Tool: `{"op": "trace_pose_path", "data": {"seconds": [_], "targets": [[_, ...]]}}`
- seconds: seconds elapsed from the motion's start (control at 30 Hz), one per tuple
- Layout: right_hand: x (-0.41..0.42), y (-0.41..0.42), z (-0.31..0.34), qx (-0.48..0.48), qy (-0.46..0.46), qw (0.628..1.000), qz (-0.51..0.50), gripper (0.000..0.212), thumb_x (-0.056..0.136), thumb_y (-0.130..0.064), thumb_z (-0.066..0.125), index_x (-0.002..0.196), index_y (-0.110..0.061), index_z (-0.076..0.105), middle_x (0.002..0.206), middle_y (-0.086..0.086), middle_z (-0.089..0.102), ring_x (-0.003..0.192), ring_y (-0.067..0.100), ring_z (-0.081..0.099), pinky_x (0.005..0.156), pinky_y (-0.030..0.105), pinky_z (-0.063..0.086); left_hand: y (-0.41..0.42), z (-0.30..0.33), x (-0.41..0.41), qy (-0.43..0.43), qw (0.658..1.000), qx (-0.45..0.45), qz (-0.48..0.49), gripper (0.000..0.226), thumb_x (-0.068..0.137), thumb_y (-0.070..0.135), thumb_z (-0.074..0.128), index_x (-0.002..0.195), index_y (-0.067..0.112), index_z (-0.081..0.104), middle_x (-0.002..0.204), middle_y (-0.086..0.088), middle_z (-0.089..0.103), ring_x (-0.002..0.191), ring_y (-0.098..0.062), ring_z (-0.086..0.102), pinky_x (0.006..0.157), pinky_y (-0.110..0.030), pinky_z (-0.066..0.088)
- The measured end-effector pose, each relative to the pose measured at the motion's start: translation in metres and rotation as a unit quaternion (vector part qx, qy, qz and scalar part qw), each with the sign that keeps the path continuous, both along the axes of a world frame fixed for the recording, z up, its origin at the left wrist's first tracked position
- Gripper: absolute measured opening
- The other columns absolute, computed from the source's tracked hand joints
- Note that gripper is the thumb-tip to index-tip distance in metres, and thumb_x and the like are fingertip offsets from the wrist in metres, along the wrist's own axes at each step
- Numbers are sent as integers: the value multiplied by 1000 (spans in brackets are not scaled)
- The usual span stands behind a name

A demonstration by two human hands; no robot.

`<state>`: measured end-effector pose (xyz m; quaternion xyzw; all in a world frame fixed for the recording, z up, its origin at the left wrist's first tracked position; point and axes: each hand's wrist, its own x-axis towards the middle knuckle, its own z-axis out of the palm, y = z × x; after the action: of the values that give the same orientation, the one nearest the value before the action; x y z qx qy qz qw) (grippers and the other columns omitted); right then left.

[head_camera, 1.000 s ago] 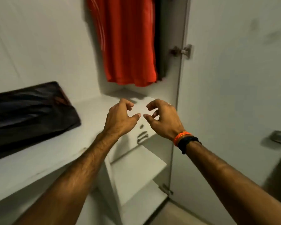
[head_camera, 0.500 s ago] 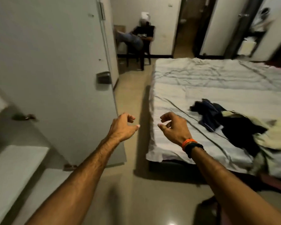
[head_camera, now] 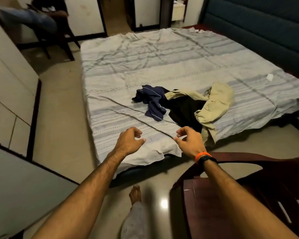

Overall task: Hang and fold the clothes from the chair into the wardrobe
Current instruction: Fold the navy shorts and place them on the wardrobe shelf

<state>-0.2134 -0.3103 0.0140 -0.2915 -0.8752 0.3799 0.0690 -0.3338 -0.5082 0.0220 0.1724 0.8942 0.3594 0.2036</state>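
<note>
A heap of clothes lies on the striped bed sheet (head_camera: 162, 66): a navy garment (head_camera: 153, 102), a black garment (head_camera: 185, 109) and a beige garment (head_camera: 214, 102) that droops over the bed's near edge. My left hand (head_camera: 129, 140) and my right hand (head_camera: 188, 140) hover side by side over the bed's near corner, fingers loosely curled, holding nothing. An orange and a black band circle my right wrist. A dark wooden chair (head_camera: 248, 195) stands empty under my right forearm. The white wardrobe door (head_camera: 16, 187) fills the lower left.
A second person sits on a dark chair (head_camera: 47, 26) at the far left, beyond the bed. A dark blue headboard (head_camera: 259, 28) runs along the right. My bare foot (head_camera: 135, 194) stands on the glossy tiled floor between wardrobe and chair. A crumpled white scrap (head_camera: 270, 77) lies on the sheet.
My view has swung from the wardrobe interior with the red shirt round to the bed and chair. Both hands kept their loose curled pose, now over the bed corner.
</note>
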Motion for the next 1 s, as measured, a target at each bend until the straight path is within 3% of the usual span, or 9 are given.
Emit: {"op": "trace_pose_path", "data": {"seconds": [0.2, 0.4, 0.77, 0.9, 1.0], "targets": [[-66, 73, -41, -1, -53, 998, -39, 24, 87, -23, 72, 107, -14, 62, 92, -6, 63, 72, 12, 59, 76, 30, 49, 93, -53, -78, -60, 998, -3, -29, 30, 87, 23, 74, 112, 13, 61, 108, 2, 66, 101, -10, 61, 89, -22, 45], [-150, 123, -67, -17, -99, 994, -50, 18, 87, -26, 72, 99, -23, 59, 87, -12, 63, 72, 9, 60, 82, 36, 55, 155, -82, -168, -117, 993, -11, -20, 24, 86, 22, 74, 106, 15, 62, 101, 1, 69, 95, -19, 67, 91, -39, 54], [-316, 216, -124, -91, -122, 988, 8, 17, 85, -21, 71, 98, -20, 61, 84, -8, 67, 80, 15, 65, 86, 40, 56, 247, -131, -306, -161, 985, -28, 54, 17, 85, 18, 73, 98, 13, 63, 94, -6, 72, 90, -25, 70, 85, -46, 58], [-390, 245, -155, -115, -143, 983, 31, 26, 84, -26, 73, 106, -20, 60, 88, -7, 67, 88, 16, 65, 88, 39, 54, 274, -161, -358, -183, 977, -43, 97, 16, 87, 19, 72, 98, 16, 60, 98, -5, 70, 91, -24, 70, 84, -45, 59], [-434, 261, -180, -92, -149, 983, 55, 43, 82, -31, 75, 117, -17, 55, 103, -1, 66, 96, 23, 64, 88, 41, 53, 290, -185, -388, -204, 969, -39, 132, 19, 85, 20, 73, 98, 17, 59, 99, -8, 71, 89, -25, 71, 84, -47, 58]]}}
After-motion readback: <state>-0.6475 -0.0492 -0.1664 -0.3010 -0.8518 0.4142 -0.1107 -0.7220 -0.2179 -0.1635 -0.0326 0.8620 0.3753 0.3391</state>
